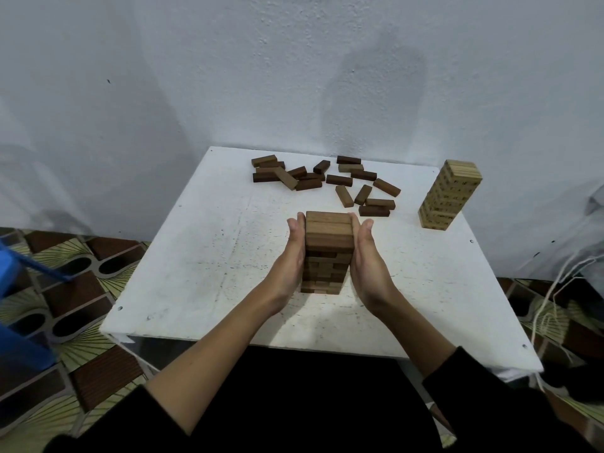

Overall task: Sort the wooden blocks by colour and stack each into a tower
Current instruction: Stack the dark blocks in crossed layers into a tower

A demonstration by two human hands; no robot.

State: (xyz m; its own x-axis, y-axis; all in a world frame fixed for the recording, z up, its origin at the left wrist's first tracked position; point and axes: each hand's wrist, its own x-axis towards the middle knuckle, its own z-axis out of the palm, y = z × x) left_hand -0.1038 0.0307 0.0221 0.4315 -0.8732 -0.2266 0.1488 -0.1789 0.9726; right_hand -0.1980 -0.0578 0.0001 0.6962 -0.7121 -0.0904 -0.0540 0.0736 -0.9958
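A mid-brown block tower (328, 237) stands in the middle of the white table (209, 263). My left hand (291, 256) presses flat against its left side and my right hand (367, 256) presses flat against its right side, fingers straight along the walls. A taller light-wood tower (449, 194) stands at the table's right edge. Several loose dark and mid-brown blocks lie scattered at the back, one cluster at the left (284, 174) and another at the right (366, 188).
The table backs onto a pale wall (294, 76). A blue plastic stool (19, 289) stands on the patterned floor to the left. White cords (552, 299) hang beside the table's right side.
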